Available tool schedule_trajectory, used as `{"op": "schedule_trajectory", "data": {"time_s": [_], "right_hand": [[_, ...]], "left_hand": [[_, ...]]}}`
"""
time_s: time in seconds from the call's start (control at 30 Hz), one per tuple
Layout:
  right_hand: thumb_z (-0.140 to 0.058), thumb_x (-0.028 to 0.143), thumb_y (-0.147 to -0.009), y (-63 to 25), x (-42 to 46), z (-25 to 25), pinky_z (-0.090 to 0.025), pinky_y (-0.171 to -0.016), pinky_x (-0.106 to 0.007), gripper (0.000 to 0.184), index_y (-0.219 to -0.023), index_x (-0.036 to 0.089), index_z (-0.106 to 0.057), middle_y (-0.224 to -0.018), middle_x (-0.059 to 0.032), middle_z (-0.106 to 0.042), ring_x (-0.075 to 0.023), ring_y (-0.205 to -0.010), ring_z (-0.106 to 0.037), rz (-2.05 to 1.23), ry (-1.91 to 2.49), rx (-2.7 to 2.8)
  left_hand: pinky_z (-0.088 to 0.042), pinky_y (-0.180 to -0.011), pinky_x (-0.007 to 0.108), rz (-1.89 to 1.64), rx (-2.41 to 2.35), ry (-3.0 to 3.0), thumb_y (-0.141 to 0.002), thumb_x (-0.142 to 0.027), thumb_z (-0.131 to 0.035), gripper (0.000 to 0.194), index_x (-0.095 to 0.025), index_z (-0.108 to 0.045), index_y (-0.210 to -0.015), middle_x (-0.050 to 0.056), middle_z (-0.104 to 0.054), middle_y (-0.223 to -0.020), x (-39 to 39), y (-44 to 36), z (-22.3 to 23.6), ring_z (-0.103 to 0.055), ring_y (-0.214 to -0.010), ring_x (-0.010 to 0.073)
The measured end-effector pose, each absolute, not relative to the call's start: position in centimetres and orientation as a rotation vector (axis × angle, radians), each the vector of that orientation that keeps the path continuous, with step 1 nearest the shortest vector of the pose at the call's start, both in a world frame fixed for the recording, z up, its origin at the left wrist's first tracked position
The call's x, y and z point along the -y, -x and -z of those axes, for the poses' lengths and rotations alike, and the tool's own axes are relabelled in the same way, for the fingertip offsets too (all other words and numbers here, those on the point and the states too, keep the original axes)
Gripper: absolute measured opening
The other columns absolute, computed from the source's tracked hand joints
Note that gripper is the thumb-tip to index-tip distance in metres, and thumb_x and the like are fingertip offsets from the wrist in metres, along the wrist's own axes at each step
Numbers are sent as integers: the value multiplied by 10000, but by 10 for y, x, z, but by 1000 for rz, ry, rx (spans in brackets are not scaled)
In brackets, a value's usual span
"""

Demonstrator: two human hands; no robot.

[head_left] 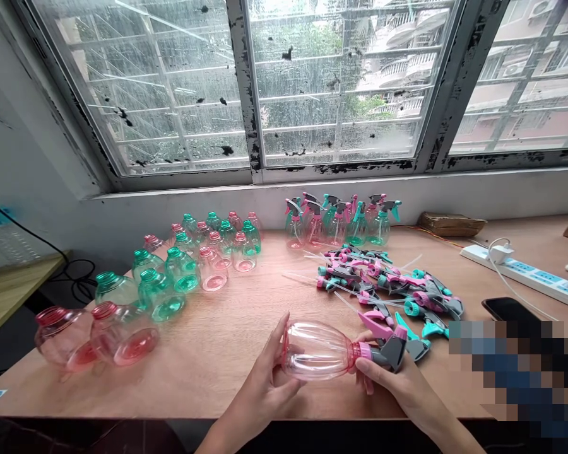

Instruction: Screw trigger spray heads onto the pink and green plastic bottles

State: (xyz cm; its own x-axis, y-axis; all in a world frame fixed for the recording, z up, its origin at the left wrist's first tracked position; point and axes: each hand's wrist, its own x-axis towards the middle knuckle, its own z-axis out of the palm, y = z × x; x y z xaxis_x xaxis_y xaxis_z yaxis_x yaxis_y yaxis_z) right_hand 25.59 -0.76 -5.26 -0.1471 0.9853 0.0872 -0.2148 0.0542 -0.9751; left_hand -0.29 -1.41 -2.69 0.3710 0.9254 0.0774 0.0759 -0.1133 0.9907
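A clear pink spray bottle (318,350) lies sideways between my hands, just above the table's front part. My left hand (269,372) cups its base, fingers wrapped round the end. At the neck, my right hand (388,378) grips the pink collar (362,350) of the spray head (390,347), which is grey with a pink trigger and sits on the bottle's mouth. Whether the collar is fully screwed on, I cannot tell. Right behind my right hand lies a heap of loose spray heads (373,277) in pink, grey and teal, some with thin tubes.
Rows of open pink and green bottles (173,271) stand on the left of the table (246,328). Bottles with spray heads (341,224) stand by the wall. Along the right are a power strip (525,274), a dark phone (511,309) and a brown package (450,224).
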Motion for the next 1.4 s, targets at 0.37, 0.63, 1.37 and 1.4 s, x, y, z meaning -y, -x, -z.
{"op": "schedule_trajectory", "data": {"time_s": [0.37, 0.63, 1.37, 1.4], "right_hand": [[-791, 440, -820, -257, 7, 53, -478, -523, -312, 308, -989, 211, -674, -583, -1, -724, -173, -495, -596, -1358, 931, 1199], [-812, 466, -786, -257, 5, 54, -472, -483, -283, 391, -1014, 225, -606, -597, 8, -737, -176, -460, -626, -1363, 957, 1095], [-767, 461, -831, -258, 4, 55, -473, -494, -292, 359, -1037, 218, -601, -598, 6, -730, -179, -476, -630, -1352, 945, 1166], [-766, 453, -834, -258, 4, 55, -475, -496, -294, 355, -1043, 222, -596, -612, 4, -734, -179, -478, -635, -1355, 937, 1164]], "left_hand": [[-275, -1205, 516, -970, -849, -1254, -790, -429, -817, 961, -289, -263, -1563, 136, -368, -1579, 9, 9, 32, -390, -1427, 344], [-284, -1195, 497, -940, -852, -1346, -797, -332, -824, 1023, -387, -159, -1572, 82, -502, -1440, 11, 4, 28, -428, -1374, 316], [-339, -1136, 431, -885, -879, -1477, -858, -363, -757, 957, -388, -125, -1576, 70, -475, -1433, 13, 8, 27, -520, -1240, 258], [-320, -1154, 441, -880, -872, -1473, -864, -366, -751, 967, -381, -100, -1579, 76, -449, -1473, 13, 8, 26, -510, -1268, 263]]}}
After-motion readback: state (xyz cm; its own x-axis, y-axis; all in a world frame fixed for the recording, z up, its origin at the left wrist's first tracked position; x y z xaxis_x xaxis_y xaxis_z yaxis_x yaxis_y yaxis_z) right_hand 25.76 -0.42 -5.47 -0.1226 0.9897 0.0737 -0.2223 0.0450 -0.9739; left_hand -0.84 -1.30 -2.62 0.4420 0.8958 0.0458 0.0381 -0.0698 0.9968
